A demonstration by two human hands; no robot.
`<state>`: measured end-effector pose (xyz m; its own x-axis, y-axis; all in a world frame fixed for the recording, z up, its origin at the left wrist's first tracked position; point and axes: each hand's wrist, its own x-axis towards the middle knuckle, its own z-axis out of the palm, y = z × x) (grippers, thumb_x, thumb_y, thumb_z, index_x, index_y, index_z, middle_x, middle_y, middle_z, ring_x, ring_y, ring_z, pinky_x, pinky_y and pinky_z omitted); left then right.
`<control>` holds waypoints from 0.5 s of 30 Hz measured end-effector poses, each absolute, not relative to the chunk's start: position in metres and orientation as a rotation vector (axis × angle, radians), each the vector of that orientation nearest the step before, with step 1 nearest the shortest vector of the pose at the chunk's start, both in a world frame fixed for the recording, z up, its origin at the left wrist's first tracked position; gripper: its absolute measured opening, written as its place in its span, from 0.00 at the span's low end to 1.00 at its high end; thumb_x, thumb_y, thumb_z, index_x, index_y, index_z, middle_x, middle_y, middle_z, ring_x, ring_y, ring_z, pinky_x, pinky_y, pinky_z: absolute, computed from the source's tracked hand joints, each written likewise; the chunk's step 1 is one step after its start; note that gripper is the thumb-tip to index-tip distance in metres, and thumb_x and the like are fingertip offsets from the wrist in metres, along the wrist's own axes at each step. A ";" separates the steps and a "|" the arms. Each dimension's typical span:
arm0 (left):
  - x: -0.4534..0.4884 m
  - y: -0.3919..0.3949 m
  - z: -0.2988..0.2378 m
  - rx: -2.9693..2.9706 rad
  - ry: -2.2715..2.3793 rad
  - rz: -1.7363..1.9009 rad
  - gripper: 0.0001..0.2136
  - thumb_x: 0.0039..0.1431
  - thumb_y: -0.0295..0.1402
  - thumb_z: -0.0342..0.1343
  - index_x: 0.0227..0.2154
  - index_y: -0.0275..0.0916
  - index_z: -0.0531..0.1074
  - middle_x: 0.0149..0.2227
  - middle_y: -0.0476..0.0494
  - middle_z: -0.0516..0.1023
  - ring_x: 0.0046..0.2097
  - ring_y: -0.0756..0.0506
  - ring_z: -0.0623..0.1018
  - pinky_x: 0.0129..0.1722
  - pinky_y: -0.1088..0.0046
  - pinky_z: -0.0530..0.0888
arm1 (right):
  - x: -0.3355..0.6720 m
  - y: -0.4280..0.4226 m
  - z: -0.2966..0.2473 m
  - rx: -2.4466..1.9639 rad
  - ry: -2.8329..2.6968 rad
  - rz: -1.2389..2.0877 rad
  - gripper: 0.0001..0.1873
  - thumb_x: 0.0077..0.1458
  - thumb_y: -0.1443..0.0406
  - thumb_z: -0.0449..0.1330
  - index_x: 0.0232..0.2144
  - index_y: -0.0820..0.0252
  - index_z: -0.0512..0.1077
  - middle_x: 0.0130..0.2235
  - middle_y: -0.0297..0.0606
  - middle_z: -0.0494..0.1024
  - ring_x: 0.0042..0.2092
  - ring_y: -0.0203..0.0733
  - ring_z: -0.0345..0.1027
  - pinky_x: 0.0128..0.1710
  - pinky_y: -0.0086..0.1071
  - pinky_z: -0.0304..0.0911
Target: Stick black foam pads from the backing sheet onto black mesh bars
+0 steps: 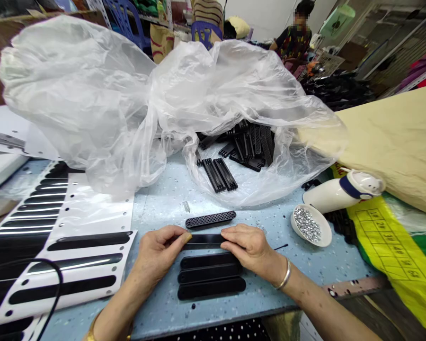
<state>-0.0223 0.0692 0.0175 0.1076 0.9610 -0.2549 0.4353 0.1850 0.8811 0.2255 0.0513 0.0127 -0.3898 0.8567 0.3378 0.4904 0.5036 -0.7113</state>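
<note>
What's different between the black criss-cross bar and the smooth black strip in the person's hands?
The black criss-cross bar has a lattice surface, while the smooth black strip looks plain. The bar lies on the speckled blue table, but the strip is held between the left hand and the right hand. The bar shows both rounded ends, but the hands hide the strip's ends. Both are black, long and narrow.

So the bright yellow plastic sheet (408, 289) on the right's got a thin black printed grid (385, 244) numbered 1 to 6. Red letters (341, 172) near its top? Too covered to read, tbh.
</note>
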 end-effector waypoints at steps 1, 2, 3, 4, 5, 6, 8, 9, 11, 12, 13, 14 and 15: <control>-0.022 0.069 0.017 1.411 1.487 0.672 0.12 0.52 0.43 0.58 0.25 0.40 0.80 0.26 0.47 0.82 0.30 0.45 0.77 0.32 0.71 0.71 | 0.226 0.052 0.012 -1.135 -1.986 0.742 0.07 0.56 0.68 0.65 0.38 0.59 0.80 0.36 0.42 0.83 0.36 0.43 0.78 0.37 0.36 0.73; -0.023 0.069 0.017 1.415 1.488 0.666 0.12 0.51 0.43 0.58 0.25 0.40 0.80 0.26 0.47 0.82 0.30 0.44 0.77 0.32 0.70 0.71 | 0.225 0.054 0.011 -1.174 -1.916 0.812 0.05 0.54 0.67 0.66 0.36 0.59 0.81 0.34 0.41 0.84 0.35 0.43 0.78 0.36 0.35 0.73; -0.023 0.069 0.017 1.418 1.488 0.661 0.12 0.51 0.43 0.58 0.25 0.40 0.80 0.26 0.47 0.81 0.30 0.44 0.77 0.32 0.70 0.71 | 0.225 0.055 0.010 -1.214 -1.848 0.873 0.05 0.52 0.66 0.68 0.34 0.58 0.82 0.32 0.40 0.83 0.34 0.42 0.78 0.35 0.34 0.73; -0.023 0.069 0.016 1.419 1.488 0.660 0.12 0.51 0.44 0.58 0.25 0.40 0.80 0.26 0.47 0.81 0.30 0.44 0.77 0.32 0.70 0.71 | 0.225 0.056 0.010 -1.249 -1.793 0.921 0.04 0.50 0.66 0.69 0.32 0.58 0.82 0.31 0.40 0.83 0.33 0.42 0.78 0.35 0.34 0.73; -0.023 0.069 0.016 1.417 1.487 0.660 0.13 0.51 0.44 0.58 0.25 0.40 0.80 0.26 0.47 0.81 0.30 0.44 0.76 0.32 0.70 0.71 | 0.225 0.056 0.009 -1.275 -1.753 0.959 0.04 0.49 0.66 0.70 0.31 0.58 0.82 0.31 0.40 0.83 0.33 0.43 0.78 0.35 0.34 0.73; -0.023 0.069 0.016 1.413 1.487 0.663 0.13 0.51 0.44 0.58 0.25 0.40 0.80 0.25 0.47 0.81 0.30 0.44 0.76 0.32 0.70 0.71 | 0.225 0.056 0.009 -1.290 -1.726 0.991 0.05 0.48 0.66 0.70 0.31 0.58 0.82 0.31 0.40 0.83 0.33 0.43 0.78 0.35 0.34 0.73; -0.022 0.069 0.015 1.401 1.485 0.673 0.12 0.51 0.44 0.58 0.25 0.41 0.80 0.25 0.47 0.81 0.30 0.44 0.76 0.32 0.70 0.71 | 0.225 0.056 0.010 -1.297 -1.689 1.054 0.06 0.48 0.67 0.69 0.32 0.57 0.82 0.32 0.40 0.83 0.35 0.44 0.78 0.37 0.35 0.73; -0.022 0.069 0.015 1.396 1.481 0.678 0.12 0.51 0.44 0.58 0.25 0.41 0.80 0.25 0.47 0.81 0.30 0.44 0.77 0.32 0.70 0.71 | 0.226 0.055 0.011 -1.290 -1.679 1.088 0.06 0.49 0.66 0.68 0.34 0.57 0.82 0.33 0.40 0.84 0.36 0.44 0.78 0.38 0.35 0.73; -0.021 0.069 0.014 1.396 1.478 0.684 0.12 0.51 0.43 0.58 0.25 0.41 0.80 0.25 0.47 0.81 0.30 0.44 0.77 0.32 0.69 0.71 | 0.230 0.054 0.012 -1.294 -1.667 1.143 0.07 0.52 0.66 0.66 0.35 0.56 0.82 0.35 0.40 0.84 0.37 0.44 0.78 0.39 0.36 0.73; -0.021 0.069 0.014 1.400 1.478 0.685 0.12 0.51 0.43 0.58 0.25 0.41 0.80 0.26 0.47 0.82 0.30 0.44 0.77 0.33 0.69 0.71 | 0.233 0.054 0.012 -1.316 -1.649 1.158 0.07 0.53 0.65 0.64 0.35 0.57 0.82 0.35 0.41 0.84 0.37 0.44 0.78 0.39 0.36 0.73; -0.021 0.070 0.014 1.407 1.479 0.683 0.12 0.51 0.43 0.58 0.25 0.41 0.80 0.26 0.47 0.82 0.30 0.44 0.77 0.33 0.69 0.71 | 0.236 0.055 0.013 -1.354 -1.613 1.163 0.08 0.54 0.65 0.63 0.35 0.57 0.82 0.35 0.41 0.84 0.37 0.44 0.79 0.38 0.36 0.73; -0.022 0.070 0.015 1.413 1.480 0.680 0.12 0.51 0.44 0.58 0.25 0.41 0.80 0.26 0.47 0.82 0.30 0.44 0.77 0.33 0.69 0.71 | 0.239 0.055 0.013 -1.402 -1.566 1.155 0.09 0.55 0.64 0.61 0.35 0.58 0.81 0.35 0.41 0.84 0.36 0.45 0.79 0.37 0.36 0.73; -0.022 0.070 0.015 1.416 1.479 0.678 0.12 0.51 0.44 0.58 0.25 0.41 0.80 0.26 0.47 0.82 0.30 0.44 0.77 0.33 0.69 0.71 | 0.242 0.056 0.014 -1.451 -1.515 1.137 0.10 0.55 0.63 0.60 0.35 0.59 0.81 0.34 0.42 0.84 0.35 0.45 0.79 0.35 0.35 0.73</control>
